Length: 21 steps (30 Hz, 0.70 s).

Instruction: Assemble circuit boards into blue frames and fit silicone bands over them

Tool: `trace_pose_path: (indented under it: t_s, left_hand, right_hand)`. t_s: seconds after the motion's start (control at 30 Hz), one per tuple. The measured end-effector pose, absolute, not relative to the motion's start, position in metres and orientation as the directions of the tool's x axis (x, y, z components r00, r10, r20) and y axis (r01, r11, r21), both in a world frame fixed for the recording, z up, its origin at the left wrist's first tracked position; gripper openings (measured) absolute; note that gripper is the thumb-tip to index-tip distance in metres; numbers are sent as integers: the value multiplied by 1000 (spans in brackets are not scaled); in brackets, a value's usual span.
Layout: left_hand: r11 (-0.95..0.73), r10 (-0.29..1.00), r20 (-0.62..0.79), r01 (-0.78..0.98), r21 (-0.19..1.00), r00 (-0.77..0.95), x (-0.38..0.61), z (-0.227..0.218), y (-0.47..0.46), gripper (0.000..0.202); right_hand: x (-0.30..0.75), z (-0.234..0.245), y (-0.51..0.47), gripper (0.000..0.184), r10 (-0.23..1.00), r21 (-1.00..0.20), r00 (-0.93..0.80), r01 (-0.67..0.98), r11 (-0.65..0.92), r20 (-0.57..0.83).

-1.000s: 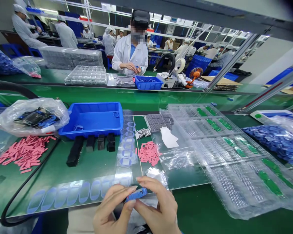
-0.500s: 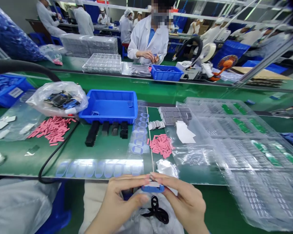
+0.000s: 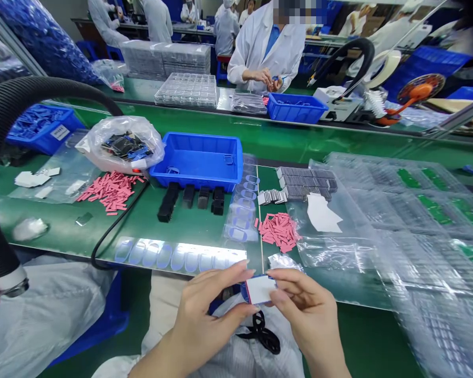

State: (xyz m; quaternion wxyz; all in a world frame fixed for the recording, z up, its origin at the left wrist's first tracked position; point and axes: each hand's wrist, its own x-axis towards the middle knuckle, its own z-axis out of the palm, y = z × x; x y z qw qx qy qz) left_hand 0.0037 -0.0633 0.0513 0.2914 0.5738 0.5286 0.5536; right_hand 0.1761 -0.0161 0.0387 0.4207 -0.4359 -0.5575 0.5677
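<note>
A small blue plastic part with a white face (image 3: 259, 289) is pinched between both hands just below the table's near edge. My left hand (image 3: 205, 320) grips its left side with thumb and fingers closed. My right hand (image 3: 305, 315) pinches its right side. Below the hands a black looped strap (image 3: 265, 336) lies on my lap. Just beyond the hands, a clear strip of oval film pieces (image 3: 177, 257) and a heap of pink strips (image 3: 279, 231) lie on the green table (image 3: 173, 226).
A blue bin (image 3: 199, 163), black blocks (image 3: 191, 199), a bag of parts (image 3: 122, 149), more pink strips (image 3: 110, 190) and grey stacked pieces (image 3: 303, 181) sit ahead. Clear trays (image 3: 410, 226) cover the right. A black hose (image 3: 8, 157) curves at left. A person in a white coat (image 3: 270, 47) works opposite.
The view has tilted down and shifted left. The blue part has been turned in my hands, so its white face shows now instead of its thin blue edge.
</note>
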Motion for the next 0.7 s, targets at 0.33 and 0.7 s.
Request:
trace_pose_path:
  t_s: [0.33,0.7]
  left_hand:
    - [536,836,-441,-654,534,325,6,22,-68,66]
    - [394,866,-468,-816,424,175,-22,17,-85,32]
  right_hand:
    - [162,60,4,21,672,-967,-706,249,-63,-225]
    - [122,68,31,12,812,-866,-539,273,419,223]
